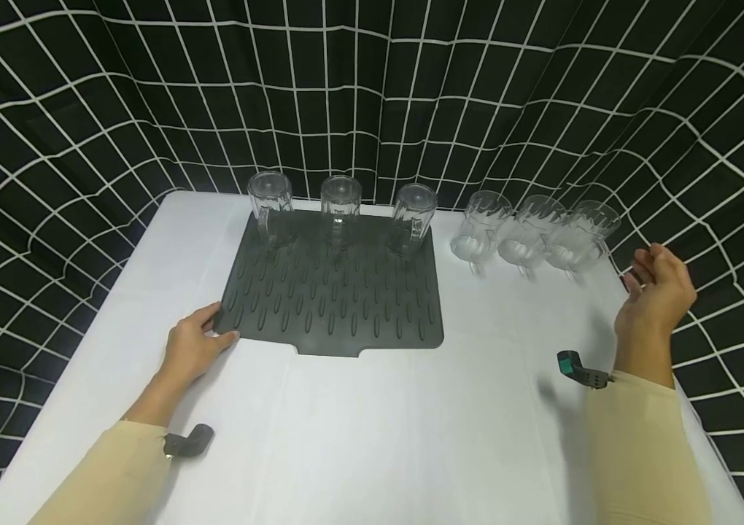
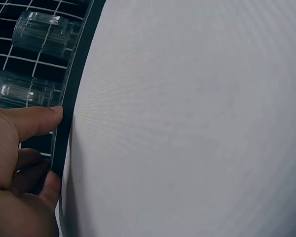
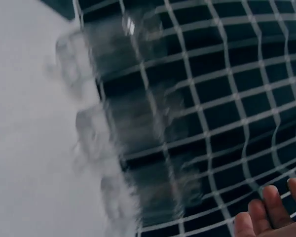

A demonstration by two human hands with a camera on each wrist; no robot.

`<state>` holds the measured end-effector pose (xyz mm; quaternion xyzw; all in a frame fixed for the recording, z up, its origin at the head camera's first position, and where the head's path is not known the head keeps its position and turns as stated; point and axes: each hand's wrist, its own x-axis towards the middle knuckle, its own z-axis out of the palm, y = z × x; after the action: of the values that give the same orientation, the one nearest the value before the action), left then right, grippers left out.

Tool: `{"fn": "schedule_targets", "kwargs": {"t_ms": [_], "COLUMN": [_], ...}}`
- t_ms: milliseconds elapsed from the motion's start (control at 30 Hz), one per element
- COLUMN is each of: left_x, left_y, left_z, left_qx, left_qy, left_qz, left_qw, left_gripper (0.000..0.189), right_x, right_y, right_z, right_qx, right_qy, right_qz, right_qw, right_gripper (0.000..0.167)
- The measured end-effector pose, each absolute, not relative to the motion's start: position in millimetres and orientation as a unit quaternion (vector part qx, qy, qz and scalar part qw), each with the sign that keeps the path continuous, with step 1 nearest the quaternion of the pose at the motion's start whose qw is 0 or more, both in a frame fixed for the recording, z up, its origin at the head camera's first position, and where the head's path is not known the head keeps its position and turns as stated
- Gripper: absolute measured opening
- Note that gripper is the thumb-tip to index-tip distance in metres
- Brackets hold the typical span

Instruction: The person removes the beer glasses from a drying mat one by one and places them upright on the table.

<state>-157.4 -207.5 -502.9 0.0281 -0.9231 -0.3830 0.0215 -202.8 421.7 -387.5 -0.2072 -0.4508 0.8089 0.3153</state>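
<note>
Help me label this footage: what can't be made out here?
Right wrist view: upright mugs, details blurred.
Right wrist view: right hand, partly cut off by the corner.
Left wrist view: top of the mat, seen edge-on.
Head view: sleeves, cut off by the bottom edge.

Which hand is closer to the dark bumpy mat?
Left. The left hand touches the mat at its near left corner; the right hand is off to the mat's right, apart from it, beyond the three glass mugs.
</note>
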Motion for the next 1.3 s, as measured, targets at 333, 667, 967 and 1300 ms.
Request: {"fn": "schedule_targets", "kwargs": {"t_ms": [333, 667, 967, 1300], "left_x": [-159, -161, -163, -163], "left_y": [-208, -211, -212, -213], "left_z": [-499, -498, -500, -500], "left_qx": [0.021, 0.024, 0.023, 0.024], "left_qy": [-0.924, -0.923, -0.921, -0.921], "left_qz": [-0.381, -0.384, -0.388, -0.389], "left_qw": [0.008, -0.018, -0.028, -0.022], "left_gripper": [0.068, 0.072, 0.073, 0.074], "right_x": [-179, -213, -249, -271], "right_y": [332, 266, 225, 198], "right_z": [-373, -390, -424, -448], "right_qx": [-0.042, -0.011, -0.051, -0.072], "right_qy": [-0.501, -0.573, -0.645, -0.660], "right_qz": [0.806, 0.777, 0.746, 0.742], "right_qw": [0.311, 0.261, 0.156, 0.097], "right_gripper": [0.027, 0.026, 0.035, 0.040]}}
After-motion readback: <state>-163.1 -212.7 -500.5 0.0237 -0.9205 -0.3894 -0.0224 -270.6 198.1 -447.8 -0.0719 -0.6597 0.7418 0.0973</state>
